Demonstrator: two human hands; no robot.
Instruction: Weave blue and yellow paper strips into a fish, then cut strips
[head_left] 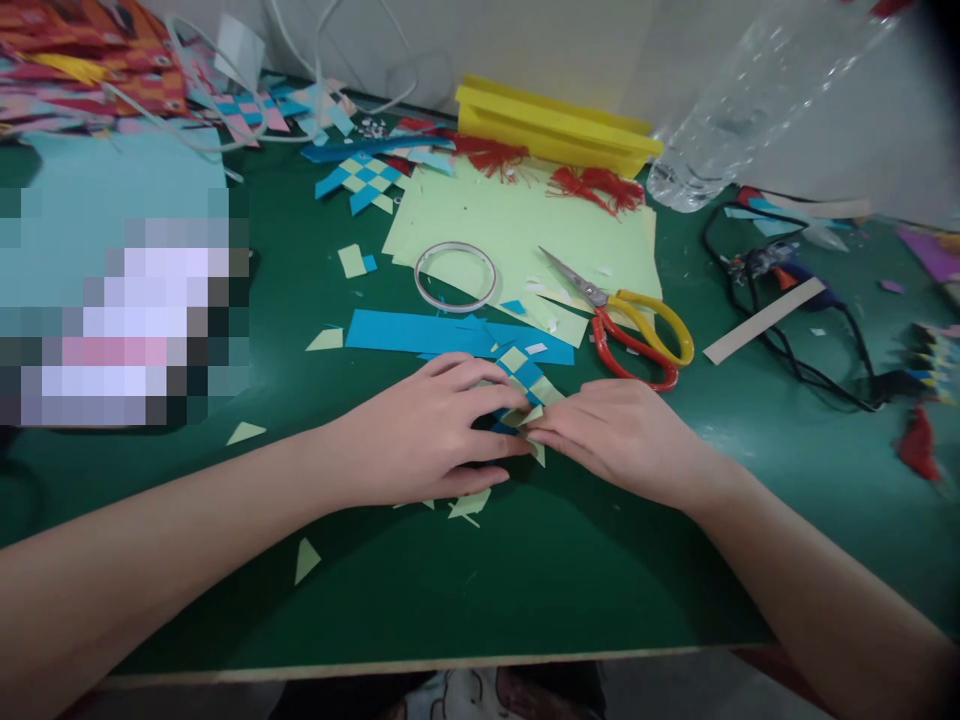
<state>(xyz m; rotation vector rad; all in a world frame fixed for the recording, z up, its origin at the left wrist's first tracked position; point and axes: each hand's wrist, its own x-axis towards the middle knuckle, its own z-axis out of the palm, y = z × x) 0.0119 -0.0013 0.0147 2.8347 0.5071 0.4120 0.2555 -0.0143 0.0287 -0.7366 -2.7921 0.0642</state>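
A small woven paper piece [525,385] of blue and pale green strips lies on the green table [525,580]. My left hand [427,430] presses down on its left side, fingers curled over it. My right hand [615,435] pinches a pale green strip end at its lower right edge. Both hands meet over the piece, which they partly hide. Blue paper strips [420,332] lie just behind it.
Red-and-yellow scissors [630,325] lie on pale green sheets [517,235] beside a tape ring [455,275]. Behind stand a yellow tray [555,125] and a clear plastic bottle [750,100]. A glue gun with black cable [795,290] lies at right. Paper scraps [306,560] are scattered about.
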